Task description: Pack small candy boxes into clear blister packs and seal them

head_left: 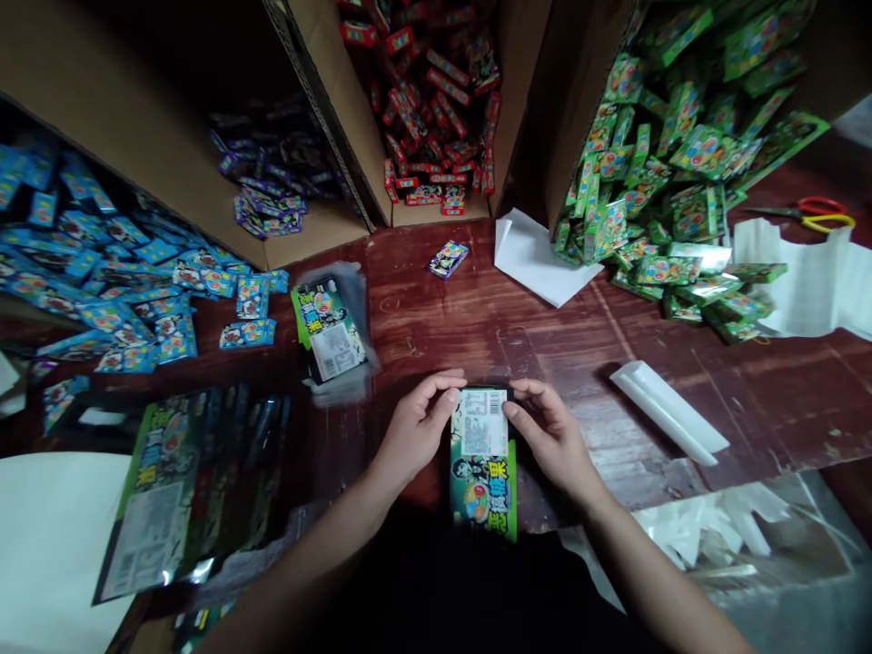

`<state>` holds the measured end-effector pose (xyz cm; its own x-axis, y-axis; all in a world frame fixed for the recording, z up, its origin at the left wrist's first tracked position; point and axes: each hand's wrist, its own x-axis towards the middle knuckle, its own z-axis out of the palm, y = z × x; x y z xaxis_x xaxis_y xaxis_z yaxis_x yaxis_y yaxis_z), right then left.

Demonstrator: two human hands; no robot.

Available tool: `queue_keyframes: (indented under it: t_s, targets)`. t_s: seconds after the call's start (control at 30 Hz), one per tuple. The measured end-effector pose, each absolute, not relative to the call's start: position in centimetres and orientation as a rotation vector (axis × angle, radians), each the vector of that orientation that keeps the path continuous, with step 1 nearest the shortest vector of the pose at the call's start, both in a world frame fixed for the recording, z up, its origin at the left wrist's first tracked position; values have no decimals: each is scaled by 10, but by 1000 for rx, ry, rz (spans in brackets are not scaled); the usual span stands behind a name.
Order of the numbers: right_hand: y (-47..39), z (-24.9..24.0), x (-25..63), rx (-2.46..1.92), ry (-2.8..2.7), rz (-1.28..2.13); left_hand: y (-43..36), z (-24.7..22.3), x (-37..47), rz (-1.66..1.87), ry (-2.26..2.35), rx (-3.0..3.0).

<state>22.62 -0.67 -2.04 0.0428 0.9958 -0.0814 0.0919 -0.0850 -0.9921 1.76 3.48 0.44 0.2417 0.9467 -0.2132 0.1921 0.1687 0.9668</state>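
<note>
Between my two hands is a flat green-and-black printed candy bag point(485, 472), its white barcode label turned toward the far side. My left hand point(423, 422) pinches its far left corner between thumb and fingers. At the far right corner, the thumb and fingers of my right hand point(549, 431) close on the same edge. The bag's near end reaches the table's front edge, by my dark clothing. Whether anything is inside the bag, I cannot tell. Beyond my hands, a single purple candy box point(448, 260) lies on the dark red wooden table point(422, 318).
Cartons hold red boxes point(436, 109), purple boxes point(272, 195) and green boxes point(681, 163); blue boxes point(136, 282) spill out at left. Printed bags point(331, 331) and a larger stack point(163, 481) lie left. At right are rolled white paper point(671, 413) and scissors point(810, 214).
</note>
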Motion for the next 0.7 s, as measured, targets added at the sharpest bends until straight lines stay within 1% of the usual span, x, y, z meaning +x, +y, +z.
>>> queue_keyframes:
  t_s: [0.17, 0.27, 0.37, 0.47, 0.57, 0.7]
  targets:
    - [1, -5, 233, -1301, -1267, 1250, 38, 8, 28, 917, 1206, 1181]
    - [3, -1, 238, -1247, -1261, 1218, 41, 15, 25, 815, 1186, 1142]
    - [3, 5, 242, -1251, -1334, 1254, 42, 23, 18, 702, 1144, 1183]
    - [1, 14, 243, -1337, -1357, 1333, 40, 27, 16, 688, 1131, 1278]
    - [-2, 22, 242, -1405, -1239, 1388, 39, 31, 23, 693, 1123, 1346]
    - [-2, 27, 246, -1392, -1123, 1462, 43, 38, 31, 655, 1121, 1358]
